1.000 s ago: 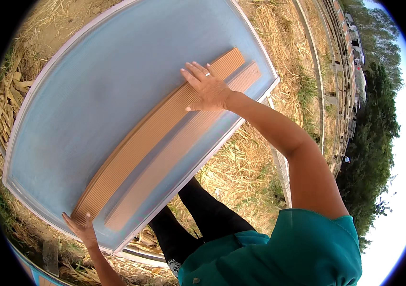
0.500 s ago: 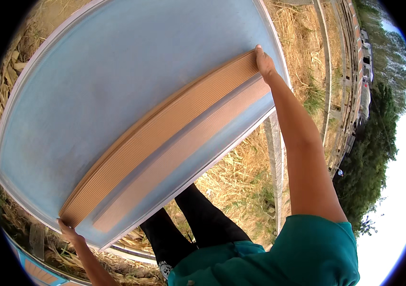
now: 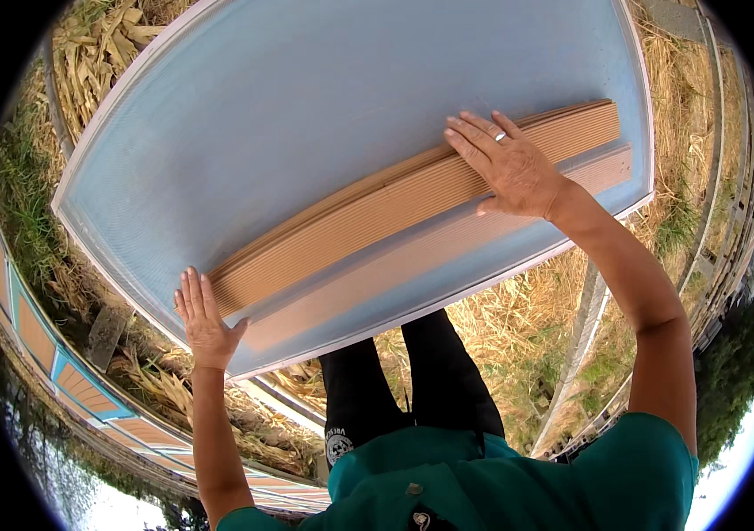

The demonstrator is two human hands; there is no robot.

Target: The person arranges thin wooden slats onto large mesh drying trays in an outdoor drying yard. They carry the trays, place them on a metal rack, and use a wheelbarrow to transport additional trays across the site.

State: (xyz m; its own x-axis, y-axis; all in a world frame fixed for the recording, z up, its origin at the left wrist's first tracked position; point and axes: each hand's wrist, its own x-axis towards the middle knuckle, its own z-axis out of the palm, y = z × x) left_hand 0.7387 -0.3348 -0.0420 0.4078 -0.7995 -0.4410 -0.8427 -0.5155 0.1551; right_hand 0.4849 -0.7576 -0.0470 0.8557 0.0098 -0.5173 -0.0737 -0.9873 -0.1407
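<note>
A long stack of thin, brown, finely ribbed strips (image 3: 341,215) lies across a large blue mesh screen (image 3: 332,97) with a pale rim. Beside the stack, on the side toward me, runs a paler brown ribbed band (image 3: 386,273); whether it is a single layer or lies under the mesh I cannot tell. My left hand (image 3: 206,329) rests at the stack's left end, fingers straight and thumb apart. Over the right half of the stack lies my right hand (image 3: 514,168), flat with fingers spread and a ring on one finger. Neither hand grips anything.
Dry straw (image 3: 505,332) covers the ground below the screen, with dry husks (image 3: 98,57) at the far left. A pale beam (image 3: 576,341) runs at the right. Blue-framed panels with brown strips (image 3: 76,385) stretch along the left.
My right hand has left the stack's right end and moved inward along it, now flat on top. My left fingers have straightened at the left end. The view has turned.
</note>
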